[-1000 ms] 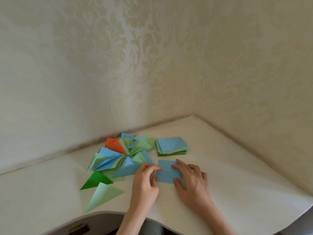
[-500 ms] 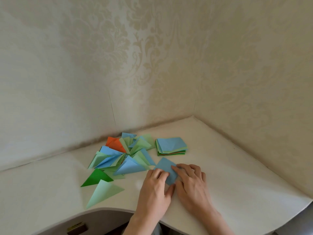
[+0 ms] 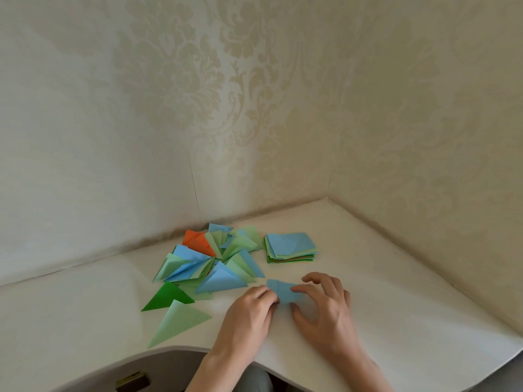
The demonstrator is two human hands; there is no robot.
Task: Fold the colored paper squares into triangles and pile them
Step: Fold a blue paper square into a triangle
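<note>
Head view: at a white corner table (image 3: 396, 292), I fold a blue paper square (image 3: 283, 292) between both hands. My left hand (image 3: 249, 312) pinches its near-left edge with curled fingers; my right hand (image 3: 322, 304) holds the right side between thumb and forefinger, other fingers arched above. The sheet lies just right of the pile of folded triangles (image 3: 215, 261), with the stack of unfolded squares (image 3: 291, 247) behind it. To fold well, I judge the two corners must meet exactly before I press the crease flat.
</note>
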